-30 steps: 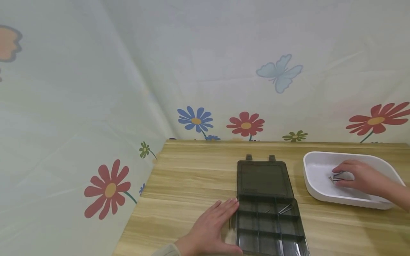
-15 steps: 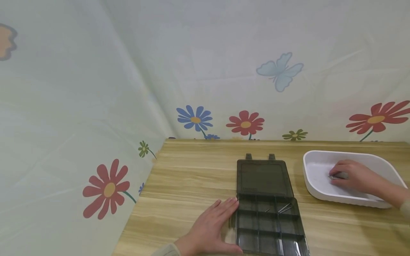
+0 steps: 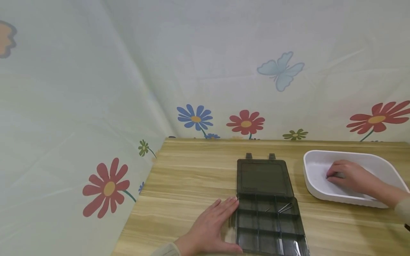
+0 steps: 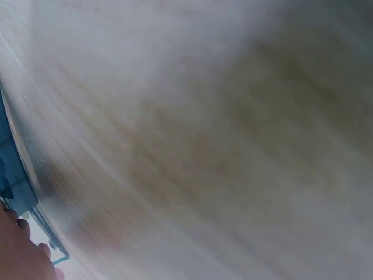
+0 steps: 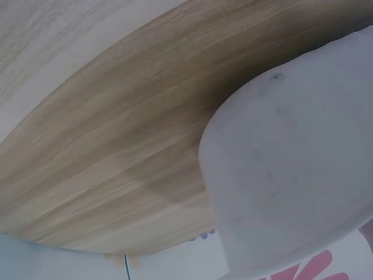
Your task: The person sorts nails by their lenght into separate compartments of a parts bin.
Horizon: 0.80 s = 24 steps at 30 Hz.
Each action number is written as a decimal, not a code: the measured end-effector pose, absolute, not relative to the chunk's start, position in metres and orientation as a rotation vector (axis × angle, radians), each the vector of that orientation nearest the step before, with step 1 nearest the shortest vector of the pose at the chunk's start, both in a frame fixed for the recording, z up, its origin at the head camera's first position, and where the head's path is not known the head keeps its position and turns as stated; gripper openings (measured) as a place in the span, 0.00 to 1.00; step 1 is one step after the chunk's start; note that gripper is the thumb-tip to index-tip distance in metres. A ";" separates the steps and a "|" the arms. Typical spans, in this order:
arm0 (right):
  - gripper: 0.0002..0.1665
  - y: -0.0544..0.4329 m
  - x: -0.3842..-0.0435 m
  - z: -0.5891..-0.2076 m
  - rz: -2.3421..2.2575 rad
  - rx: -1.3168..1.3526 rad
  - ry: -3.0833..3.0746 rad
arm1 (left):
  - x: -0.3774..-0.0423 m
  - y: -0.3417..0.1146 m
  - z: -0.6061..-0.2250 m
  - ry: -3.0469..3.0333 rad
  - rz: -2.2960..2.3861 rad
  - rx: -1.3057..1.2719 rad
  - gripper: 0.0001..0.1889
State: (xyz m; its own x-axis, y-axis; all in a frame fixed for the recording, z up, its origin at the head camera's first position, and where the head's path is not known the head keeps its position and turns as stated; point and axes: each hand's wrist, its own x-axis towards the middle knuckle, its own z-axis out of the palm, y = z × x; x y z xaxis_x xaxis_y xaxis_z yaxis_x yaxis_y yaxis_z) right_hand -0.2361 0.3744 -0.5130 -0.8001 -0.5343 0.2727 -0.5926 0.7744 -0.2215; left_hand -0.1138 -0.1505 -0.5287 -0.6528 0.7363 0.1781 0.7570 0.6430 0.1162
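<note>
My left hand (image 3: 209, 227) lies with fingers extended against the left side of a dark, see-through organizer box (image 3: 257, 223), thumb near its front edge. The box has its lid (image 3: 264, 177) folded back. Several thin silver screws (image 3: 285, 208) lie in its back right compartment, and a tiny one (image 3: 267, 210) in the back middle. Inside a white tray (image 3: 315, 190), my right hand (image 3: 353, 177) pinches screws between thumb and fingers; only a small dark tip shows, the rest hidden by the hand. In the left wrist view, fingers (image 4: 23, 248) meet the bluish box (image 4: 14, 175).
The tray's outer wall (image 5: 291, 151) fills the right side of the right wrist view. Box and tray stand apart on a wood-grain table (image 3: 192, 170). A flowered white cloth (image 3: 217, 71) hangs behind and to the left.
My right hand has shifted slightly left within the tray and its fingers have drawn closer together; the screws that stuck out are now mostly hidden. The left hand and box stay put.
</note>
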 end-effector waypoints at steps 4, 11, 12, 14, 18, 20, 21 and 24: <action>0.16 0.370 -0.237 -0.512 0.435 0.876 -2.792 | -0.113 -0.150 -0.529 -2.755 -0.288 -1.247 0.66; 0.15 0.363 -0.238 -0.513 0.436 0.900 -2.783 | -0.114 -0.150 -0.528 -2.736 -0.263 -1.248 0.66; 0.15 0.362 -0.238 -0.513 0.430 0.900 -2.780 | -0.114 -0.150 -0.529 -2.733 -0.259 -1.250 0.66; 0.16 0.360 -0.238 -0.514 0.412 0.905 -2.768 | -0.114 -0.150 -0.529 -2.731 -0.261 -1.253 0.66; 0.15 0.358 -0.237 -0.514 0.389 0.898 -2.803 | -0.114 -0.151 -0.530 -2.727 -0.271 -1.260 0.65; 0.15 0.357 -0.237 -0.514 0.373 0.900 -2.801 | -0.114 -0.151 -0.530 -2.724 -0.276 -1.262 0.65; 0.15 0.357 -0.236 -0.514 0.372 0.894 -2.817 | -0.114 -0.151 -0.529 -2.723 -0.276 -1.262 0.65; 0.14 0.355 -0.236 -0.513 0.367 0.883 -2.845 | -0.114 -0.151 -0.529 -2.718 -0.272 -1.265 0.65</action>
State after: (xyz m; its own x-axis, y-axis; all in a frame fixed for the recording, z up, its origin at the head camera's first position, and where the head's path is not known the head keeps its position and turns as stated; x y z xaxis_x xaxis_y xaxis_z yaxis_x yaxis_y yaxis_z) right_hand -0.2356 0.3549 -0.5129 -0.8179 -0.5380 0.2041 -0.5722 0.7979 -0.1896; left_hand -0.1144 -0.1511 -0.5291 -0.6399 0.7436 0.1938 0.7672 0.6324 0.1072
